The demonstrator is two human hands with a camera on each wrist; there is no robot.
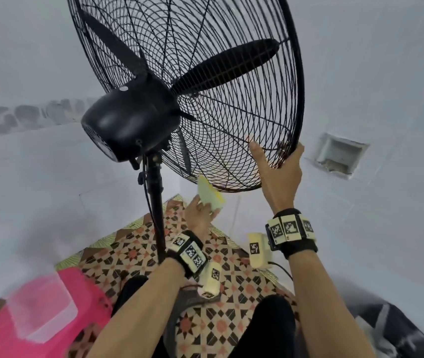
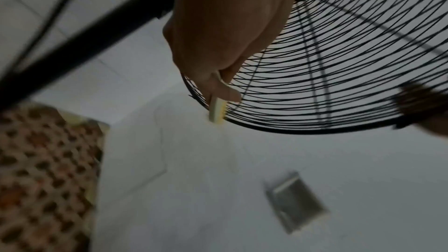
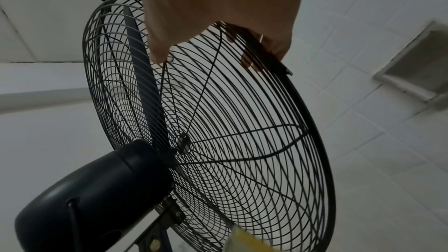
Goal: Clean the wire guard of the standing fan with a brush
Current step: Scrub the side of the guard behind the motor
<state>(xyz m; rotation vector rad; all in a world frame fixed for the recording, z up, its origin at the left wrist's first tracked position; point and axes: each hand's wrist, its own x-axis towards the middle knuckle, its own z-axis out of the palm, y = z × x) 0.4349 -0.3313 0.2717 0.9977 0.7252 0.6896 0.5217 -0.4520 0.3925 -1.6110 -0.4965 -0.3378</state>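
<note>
A black standing fan with a round wire guard [image 1: 231, 112] stands on a black pole [image 1: 155, 202] before me. My right hand [image 1: 280, 171] grips the guard's lower right rim [image 3: 274, 58], thumb on the rear wires and fingers curled over the edge. My left hand [image 1: 198, 215] holds a pale brush with yellow bristles [image 1: 209, 193] against the bottom of the guard [image 2: 290, 114]. In the left wrist view the brush [image 2: 217, 111] sticks out below the thumb, bristles on the wires. The brush [image 3: 244, 240] shows blurred in the right wrist view.
The motor housing [image 1: 130, 122] is left of the guard. A patterned mat [image 1: 218, 319] lies under me. A pink tub with a clear container [image 1: 43, 308] sits at lower left. White tiled floor and wall surround; a recessed drain [image 1: 338, 156] is on the right.
</note>
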